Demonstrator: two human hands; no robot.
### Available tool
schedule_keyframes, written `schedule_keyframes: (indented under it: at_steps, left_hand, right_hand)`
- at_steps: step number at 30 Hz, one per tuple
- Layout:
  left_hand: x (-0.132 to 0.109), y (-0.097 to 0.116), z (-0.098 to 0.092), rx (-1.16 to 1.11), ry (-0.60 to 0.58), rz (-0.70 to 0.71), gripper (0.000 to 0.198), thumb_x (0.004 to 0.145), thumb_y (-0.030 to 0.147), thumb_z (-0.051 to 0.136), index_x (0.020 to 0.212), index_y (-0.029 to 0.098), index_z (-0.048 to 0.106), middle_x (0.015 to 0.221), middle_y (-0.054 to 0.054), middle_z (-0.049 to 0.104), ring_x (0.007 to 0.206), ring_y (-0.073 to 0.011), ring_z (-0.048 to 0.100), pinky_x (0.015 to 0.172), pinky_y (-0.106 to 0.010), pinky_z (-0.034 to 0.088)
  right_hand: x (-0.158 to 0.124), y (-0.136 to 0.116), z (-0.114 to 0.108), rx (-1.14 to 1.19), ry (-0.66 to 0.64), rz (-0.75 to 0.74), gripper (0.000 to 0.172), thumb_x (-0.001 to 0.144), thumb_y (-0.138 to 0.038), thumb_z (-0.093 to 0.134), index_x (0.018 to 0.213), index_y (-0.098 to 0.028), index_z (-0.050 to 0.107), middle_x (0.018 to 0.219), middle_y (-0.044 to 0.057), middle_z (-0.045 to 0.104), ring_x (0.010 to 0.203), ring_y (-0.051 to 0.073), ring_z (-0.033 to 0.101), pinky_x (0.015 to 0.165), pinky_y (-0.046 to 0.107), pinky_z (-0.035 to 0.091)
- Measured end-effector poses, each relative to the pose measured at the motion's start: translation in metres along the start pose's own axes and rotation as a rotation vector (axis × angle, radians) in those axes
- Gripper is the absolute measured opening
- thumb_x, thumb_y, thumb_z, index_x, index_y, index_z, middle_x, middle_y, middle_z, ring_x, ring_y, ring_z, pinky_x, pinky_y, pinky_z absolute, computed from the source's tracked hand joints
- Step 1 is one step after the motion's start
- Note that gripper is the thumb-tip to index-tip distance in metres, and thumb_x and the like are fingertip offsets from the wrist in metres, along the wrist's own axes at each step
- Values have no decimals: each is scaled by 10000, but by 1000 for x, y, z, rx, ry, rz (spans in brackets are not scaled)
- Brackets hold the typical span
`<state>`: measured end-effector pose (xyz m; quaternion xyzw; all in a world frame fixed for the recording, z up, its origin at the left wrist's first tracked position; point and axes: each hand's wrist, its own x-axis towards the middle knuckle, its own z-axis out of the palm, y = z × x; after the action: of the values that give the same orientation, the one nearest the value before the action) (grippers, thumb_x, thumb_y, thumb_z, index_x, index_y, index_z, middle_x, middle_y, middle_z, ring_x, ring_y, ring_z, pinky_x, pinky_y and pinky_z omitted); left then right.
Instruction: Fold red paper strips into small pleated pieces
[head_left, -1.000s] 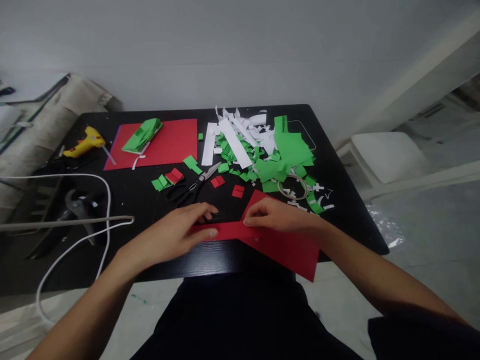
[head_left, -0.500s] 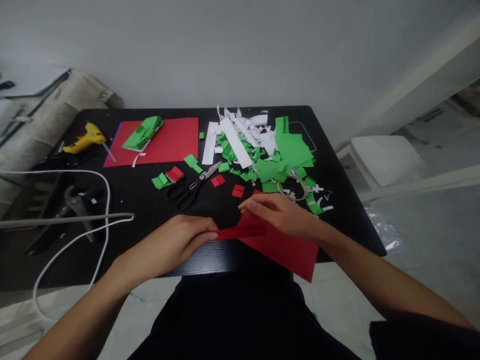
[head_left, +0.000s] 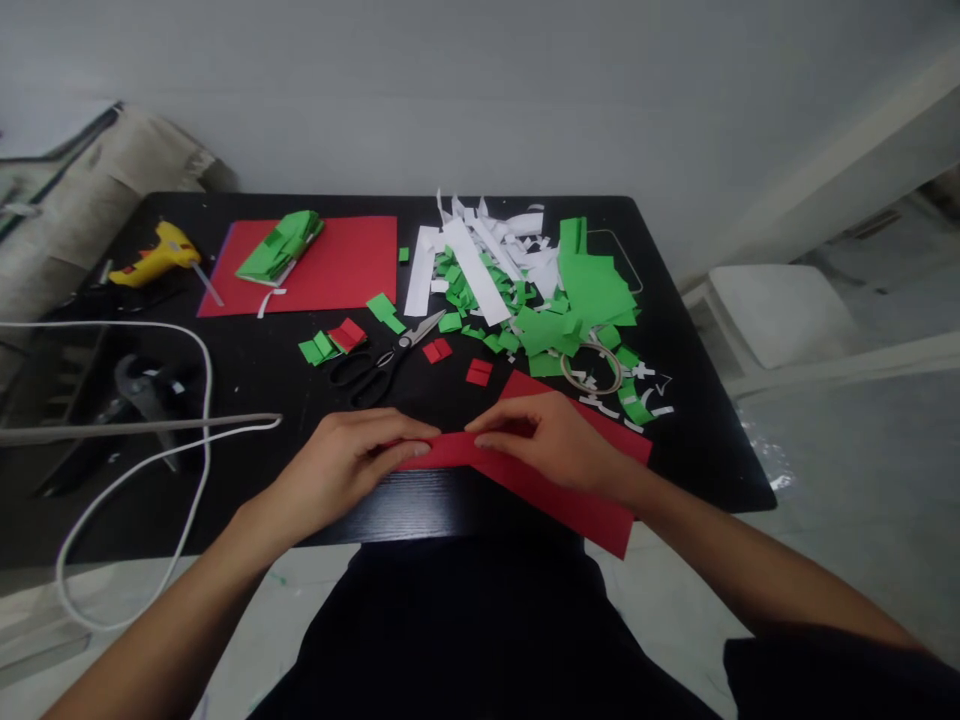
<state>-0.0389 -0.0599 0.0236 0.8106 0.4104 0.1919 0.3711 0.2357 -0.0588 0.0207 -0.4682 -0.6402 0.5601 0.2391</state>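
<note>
One black table (head_left: 697, 440), red strip (head_left: 451, 451), grey wall (head_left: 480, 110)

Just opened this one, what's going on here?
A person works at a black table. The left hand and right hand both have fingers on a red paper strip near its front edge. A larger red sheet lies under the right hand, one corner past the edge. Scissors lie beyond the left hand, with green and white scraps heaped farther back.

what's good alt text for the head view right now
A person's left hand and right hand hold a red strip overlapping a red paper sheet on a black table. Beyond lie scissors, a yellow glue gun and green and white scraps.
</note>
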Motion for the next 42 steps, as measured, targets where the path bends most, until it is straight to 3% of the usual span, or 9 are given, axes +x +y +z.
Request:
schedule_keyframes:
  at_steps: [8,16,20,24,29,36,42]
  left_hand:
    - [13,-20,9,18,39,-41,228,1020,331,600,1062,250,809,1020,-54,790,915,-198,744,833,-295,571]
    - [16,-37,21,180,23,-14,261,1045,236,515,1121,235,764,1066,-64,733,943,-200,714,845,-317,545]
    - [14,-32,22,350,4,-16,265,1032,176,505,1132,221,746,1061,-75,702,912,-221,682,781,-330,524]
    - [13,-24,26,577,40,92,284,1010,120,532,1178,204,745,1126,-108,697,974,-281,644,822,-416,515]
    - [6,-19,43,704,96,249,319,999,51,513,1195,157,741,1100,-109,729,927,-264,655,782,-400,550]
    - [-14,-3,69,816,92,111,475,948,-1,467,1386,82,630,1255,-165,721,1095,-309,671,872,-428,605]
    - [-19,-1,80,771,155,86,500,921,32,504,1407,38,619,1322,-190,706,1179,-336,655,959,-471,605]
  right_hand:
    - [18,8,2,-223,63,-19,140,929,-182,725,992,-253,828,1022,33,824,962,220,757,915,363,555]
    - [28,18,8,-554,65,-92,209,992,-130,629,1050,-200,817,1046,88,766,966,230,702,920,388,535]
    - [26,22,12,-626,129,-135,200,1007,-140,619,1054,-177,809,1070,103,719,1003,240,650,954,406,528]
    - [23,26,17,-749,196,-244,189,1001,-133,626,1007,-183,809,1063,99,708,1048,266,587,983,437,508]
    - [20,35,25,-772,111,-340,244,1000,-37,559,1019,-125,786,1056,105,701,987,222,634,897,361,560]
    - [5,39,36,-919,157,-405,221,965,-42,610,1104,-125,760,1086,112,723,987,261,636,892,399,573]
    - [-5,33,52,-983,118,-463,252,972,-35,555,1138,-100,733,1039,112,730,952,252,627,893,393,570]
